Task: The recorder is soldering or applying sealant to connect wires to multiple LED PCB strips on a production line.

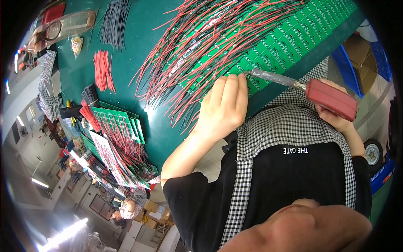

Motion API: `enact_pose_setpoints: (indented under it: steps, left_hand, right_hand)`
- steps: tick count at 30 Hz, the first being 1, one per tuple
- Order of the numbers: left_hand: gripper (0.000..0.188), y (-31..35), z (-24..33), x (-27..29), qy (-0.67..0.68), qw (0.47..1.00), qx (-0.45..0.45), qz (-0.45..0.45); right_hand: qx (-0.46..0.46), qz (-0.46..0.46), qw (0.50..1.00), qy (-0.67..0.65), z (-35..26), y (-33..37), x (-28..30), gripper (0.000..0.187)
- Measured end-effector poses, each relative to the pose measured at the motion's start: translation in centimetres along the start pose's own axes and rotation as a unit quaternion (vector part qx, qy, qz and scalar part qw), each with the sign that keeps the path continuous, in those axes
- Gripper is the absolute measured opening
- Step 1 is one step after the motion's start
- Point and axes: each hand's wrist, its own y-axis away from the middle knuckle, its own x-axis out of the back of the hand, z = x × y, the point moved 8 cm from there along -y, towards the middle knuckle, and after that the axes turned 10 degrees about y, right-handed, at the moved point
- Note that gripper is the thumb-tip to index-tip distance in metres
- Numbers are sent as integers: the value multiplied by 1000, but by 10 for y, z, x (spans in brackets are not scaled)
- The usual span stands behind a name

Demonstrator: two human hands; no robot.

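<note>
The panel of green circuit boards (289, 42), overlaid by red and black wires (201, 54), is laid on the green table (134, 21) just beyond both hands, its long axis slanted from near left to far right. Its near edge is reached by the left hand (224, 105), the closer one, its fingers bent and held together; whether a wire is pinched there cannot be told. The red-handled soldering tool (331, 99) is gripped by the closed right hand (336, 121), its tip pointed leftward, just beside the left fingertips.
</note>
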Motion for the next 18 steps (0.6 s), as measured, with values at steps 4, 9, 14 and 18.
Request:
enact_pose_setpoints:
  steps: [4,9,14,18]
  left_hand:
    - [25,0,1,-2,-1,1000,0,-6]
    - [25,-2,2,-2,-6,1000,3,-12]
    - [26,-4,1,0,1,1000,22,-13]
    - [26,-3,-2,1,35,999,38,12]
  right_hand:
    - [78,18,995,61,-16,-2,5,62]
    - [-38,1,980,-198,5,3,-6,73]
    - [-63,20,977,-201,12,6,-3,84]
    - [-48,35,976,-210,9,6,0,85]
